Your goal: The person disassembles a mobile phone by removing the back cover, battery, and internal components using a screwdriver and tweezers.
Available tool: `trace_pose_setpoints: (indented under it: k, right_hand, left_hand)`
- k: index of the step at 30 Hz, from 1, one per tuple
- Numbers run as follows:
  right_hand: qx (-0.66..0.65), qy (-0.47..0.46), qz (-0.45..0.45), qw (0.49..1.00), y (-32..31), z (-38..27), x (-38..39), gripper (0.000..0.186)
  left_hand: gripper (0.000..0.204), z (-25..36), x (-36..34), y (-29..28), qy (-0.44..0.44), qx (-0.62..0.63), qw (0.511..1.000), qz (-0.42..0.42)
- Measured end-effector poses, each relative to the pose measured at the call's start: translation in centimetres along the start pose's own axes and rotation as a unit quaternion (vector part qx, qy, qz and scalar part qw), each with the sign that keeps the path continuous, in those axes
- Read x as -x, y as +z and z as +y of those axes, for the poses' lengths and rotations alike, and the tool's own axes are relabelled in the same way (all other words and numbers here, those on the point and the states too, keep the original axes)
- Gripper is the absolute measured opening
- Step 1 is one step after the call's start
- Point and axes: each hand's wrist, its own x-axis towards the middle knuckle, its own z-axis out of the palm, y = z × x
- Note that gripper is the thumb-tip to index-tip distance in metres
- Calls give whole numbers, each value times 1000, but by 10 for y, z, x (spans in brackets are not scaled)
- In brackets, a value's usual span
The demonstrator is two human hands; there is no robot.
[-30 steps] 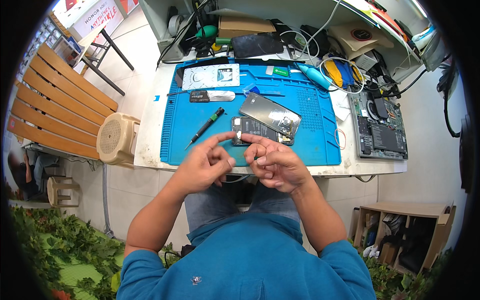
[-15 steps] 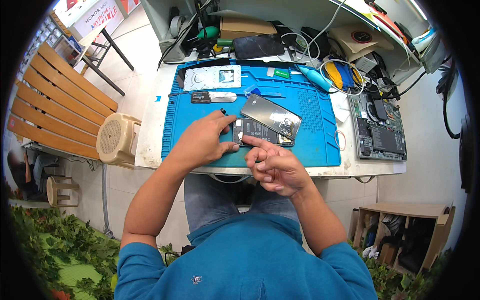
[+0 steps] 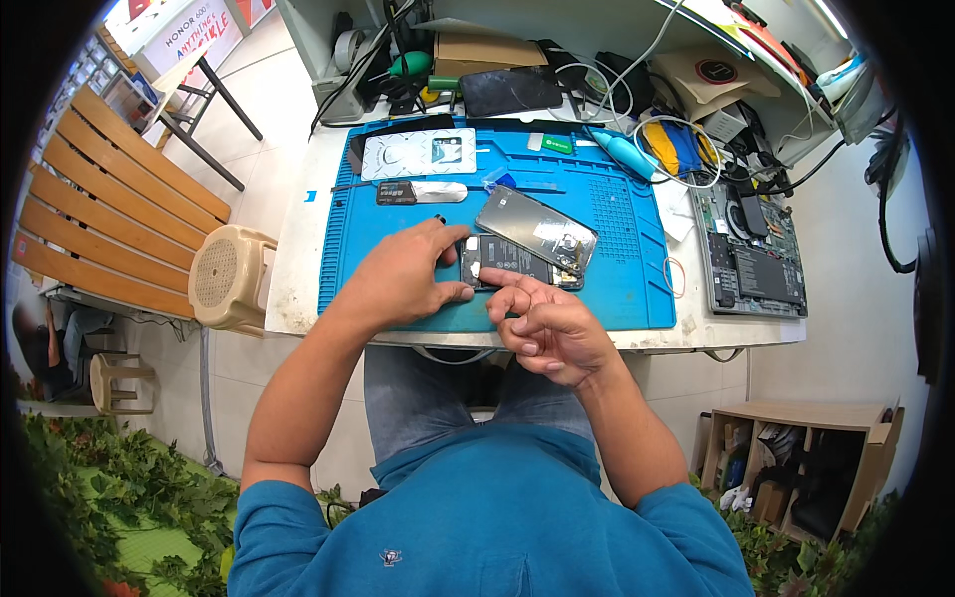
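My left hand (image 3: 398,274) is curled at the left end of an opened phone (image 3: 517,254), thumb and fingertips against its edges. My right hand (image 3: 552,333) has the index finger stretched onto the phone's lower left part, near a pale component; the other fingers are loosely bent and hold nothing. A silver phone plate (image 3: 530,224) lies slanted over the phone's upper right. Behind my left hand, only the dark end of a screwdriver (image 3: 440,219) shows. All rest on a blue repair mat (image 3: 622,289).
An opened laptop (image 3: 756,269) lies right; a patterned white card (image 3: 398,154) and cyan tool (image 3: 627,154) are farther back. Cables and clutter crowd the shelf. A beige stool (image 3: 227,279) and slatted chair (image 3: 119,199) stand left; a seated person (image 3: 55,348) is at far left.
My left hand moved up and forward onto the phone's left end, covering most of the screwdriver. My right hand stayed pointing at the phone, with little movement.
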Motion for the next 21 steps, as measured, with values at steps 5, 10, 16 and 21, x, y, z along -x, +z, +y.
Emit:
trace_pose_setpoints:
  k: [5,10,16,21]
  right_hand:
    - [7,-4,-3,1000,-2,1,0,82]
    - [16,-2,-5,1000,-3,1,1,81]
    - [22,-6,-16,1000,-4,2,-1,81]
    - [21,-3,-9,1000,-5,2,-1,81]
  left_hand:
    - [78,-1,-11,-8,7,57,998,-40]
    - [70,-6,-21,-15,-21,89,993,-71]
    - [51,12,-46,-16,-153,173,970,-70]
    - [46,30,-57,-19,-170,73,979,-84]
